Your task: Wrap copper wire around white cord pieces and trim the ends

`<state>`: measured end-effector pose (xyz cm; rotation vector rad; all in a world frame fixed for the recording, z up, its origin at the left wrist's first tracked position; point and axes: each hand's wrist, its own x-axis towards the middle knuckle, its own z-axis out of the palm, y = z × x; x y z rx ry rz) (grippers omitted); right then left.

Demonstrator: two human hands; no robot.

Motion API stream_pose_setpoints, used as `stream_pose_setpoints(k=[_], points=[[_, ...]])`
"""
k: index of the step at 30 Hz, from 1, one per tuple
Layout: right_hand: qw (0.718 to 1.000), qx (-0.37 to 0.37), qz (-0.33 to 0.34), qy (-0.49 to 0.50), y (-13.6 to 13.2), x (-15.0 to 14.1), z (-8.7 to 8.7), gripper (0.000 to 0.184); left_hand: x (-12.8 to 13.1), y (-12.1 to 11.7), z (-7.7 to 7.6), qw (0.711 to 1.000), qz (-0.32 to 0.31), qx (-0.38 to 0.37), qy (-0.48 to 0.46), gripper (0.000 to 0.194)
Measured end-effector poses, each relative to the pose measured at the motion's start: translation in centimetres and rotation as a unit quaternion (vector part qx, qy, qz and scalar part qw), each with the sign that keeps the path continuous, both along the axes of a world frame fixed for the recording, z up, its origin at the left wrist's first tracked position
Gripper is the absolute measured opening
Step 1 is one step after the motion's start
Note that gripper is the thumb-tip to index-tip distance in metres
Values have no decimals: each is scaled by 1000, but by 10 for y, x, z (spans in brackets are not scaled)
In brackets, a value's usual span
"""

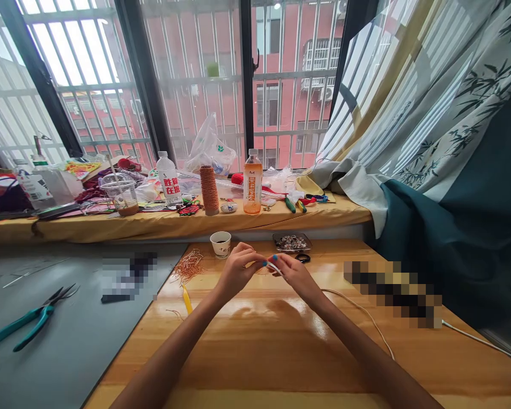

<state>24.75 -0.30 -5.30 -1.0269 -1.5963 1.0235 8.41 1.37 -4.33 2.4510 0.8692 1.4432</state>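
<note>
1. White piece [275, 267], above the table [255, 352], is pinched in the right hand [296, 277].
2. Left hand [241, 266] pinches its other end.
3. Fine two-handed handling seems in hand; the next move likely calls for steadiness.

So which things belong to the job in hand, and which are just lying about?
Likely the job:
small white item between left hand and right hand;
perhaps loose orange strands, tray of small pieces

Apparently lying about:
orange drink bottle;
plastic cup;
plastic bag
</note>
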Motion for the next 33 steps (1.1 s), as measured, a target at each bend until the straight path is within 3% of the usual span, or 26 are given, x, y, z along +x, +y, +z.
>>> stream_pose_setpoints(k=[5,12,22,33], points=[[988,117,-82,-56,-7,-3,4,28,0,-1,-1,999,42,-4,-26,11],[971,209,-79,-83,-10,-3,4,14,2,-4,-2,992,74,-33,-100,11],[960,233,-113,-107,-15,-8,1,18,11,-6,-12,934,-7,-269,-235,17],[938,247,-172,-170,-14,-6,0,19,9,-6,-7,961,11,-224,-163,17]])
